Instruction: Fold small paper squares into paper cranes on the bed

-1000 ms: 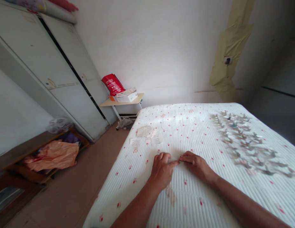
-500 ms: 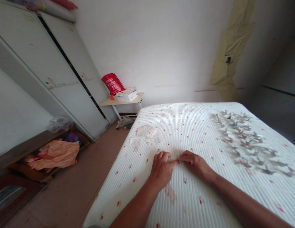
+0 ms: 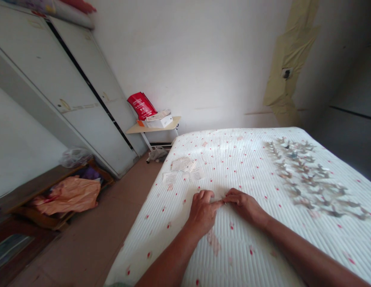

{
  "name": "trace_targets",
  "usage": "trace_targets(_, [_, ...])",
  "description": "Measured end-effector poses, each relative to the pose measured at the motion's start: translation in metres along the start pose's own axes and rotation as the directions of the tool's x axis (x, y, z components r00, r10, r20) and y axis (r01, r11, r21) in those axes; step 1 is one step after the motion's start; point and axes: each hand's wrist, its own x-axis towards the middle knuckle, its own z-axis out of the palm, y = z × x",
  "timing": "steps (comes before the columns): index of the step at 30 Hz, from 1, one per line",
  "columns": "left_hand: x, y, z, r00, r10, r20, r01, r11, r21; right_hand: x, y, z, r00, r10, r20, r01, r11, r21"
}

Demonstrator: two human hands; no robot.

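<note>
My left hand (image 3: 202, 212) and my right hand (image 3: 244, 204) meet fingertip to fingertip just above the bed. Between them is a small piece of folded paper (image 3: 224, 201), mostly hidden by the fingers. Both hands are closed, pinching it from either side. Beyond my left hand, several printed paper pieces (image 3: 184, 164) lie in a loose pile, with flat squares (image 3: 170, 178) in front. Over on the right of the bed stand rows of small folded paper figures (image 3: 305, 167), slightly blurred and resembling birds.
A white quilted bed cover (image 3: 233, 255) with red flower prints lies under everything. Behind its far left corner, a small table (image 3: 134, 128) carries a red bag (image 3: 142, 105) and a white box (image 3: 161, 121). Left are a wardrobe (image 3: 74, 79) and an orange plastic bag (image 3: 70, 195).
Both hands stay almost in place with the paper pinched between them. Only slight shifts of the fingers and of the camera show.
</note>
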Motion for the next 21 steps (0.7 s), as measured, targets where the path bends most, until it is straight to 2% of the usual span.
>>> trace_targets(6, [0.000, -0.003, 0.004, 0.999, -0.021, -0.025, 0.020, 0.999, -0.039, 0.002, 0.009, 0.004, 0.999, -0.029, -0.013, 0.030, 0.998, 0.062])
trace_targets(8, [0.000, -0.004, 0.005, 0.999, -0.029, -0.041, 0.026, 0.998, -0.065, 0.001, 0.015, 0.005, 0.996, -0.057, -0.070, 0.068, 0.985, 0.159])
trace_targets(12, [0.000, -0.006, 0.007, 0.998, -0.034, -0.053, 0.030, 0.996, -0.087, -0.001, 0.021, 0.005, 0.975, -0.002, -0.224, 0.065, 0.959, 0.276])
trace_targets(17, [0.001, -0.005, 0.004, 0.998, -0.028, -0.053, 0.023, 0.996, -0.092, -0.004, 0.017, 0.004, 0.985, -0.060, -0.162, 0.091, 0.978, 0.188])
trace_targets(21, [0.000, -0.003, 0.001, 0.999, -0.034, -0.041, 0.031, 0.996, -0.083, -0.006, 0.013, 0.005, 0.990, -0.048, -0.133, 0.061, 0.993, 0.100])
